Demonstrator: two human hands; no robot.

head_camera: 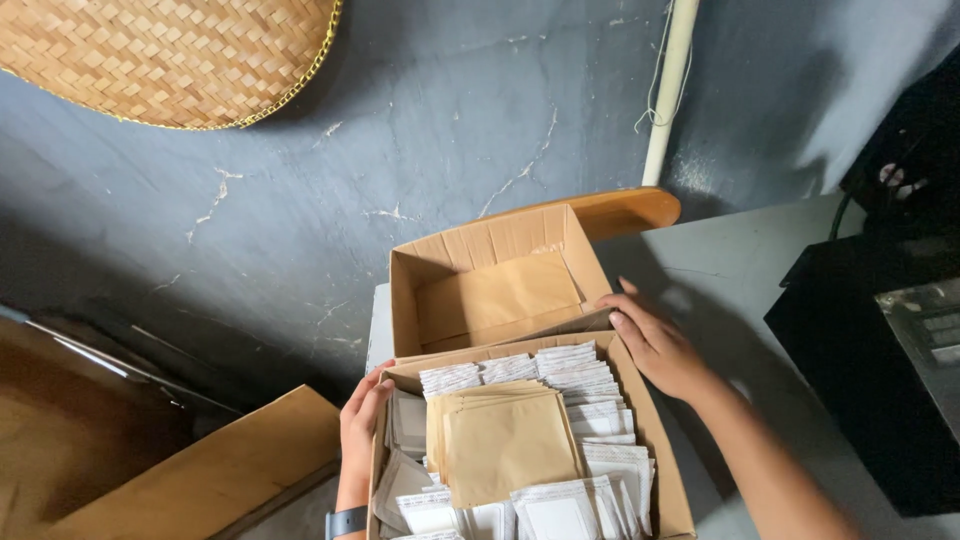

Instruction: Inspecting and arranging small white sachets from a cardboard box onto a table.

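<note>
While both hands flank the packet-filled carton (655, 430), left hand (362, 420) grips its left wall, right hand (655, 345) rests open on its far-right corner; empty carton (495, 290) just beyond.

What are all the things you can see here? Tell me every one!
cardboard box: one, brown, open, on the table in front of the person, full of packets
box flaps: brown, folded back behind the box
white packets: many, too many to count, stacked in rows inside the box
tan envelopes: a small stack, on top of the packets in the middle
table: one, grey, under the box
woven tray: one, straw-coloured, top left on the wall
pipe: one, white, running up the blue-grey wall
black machine: one, right edge
wooden board: one, light brown, lower left
left hand: on the box's left rim, watch on wrist
right hand: on the box's far right corner
</note>
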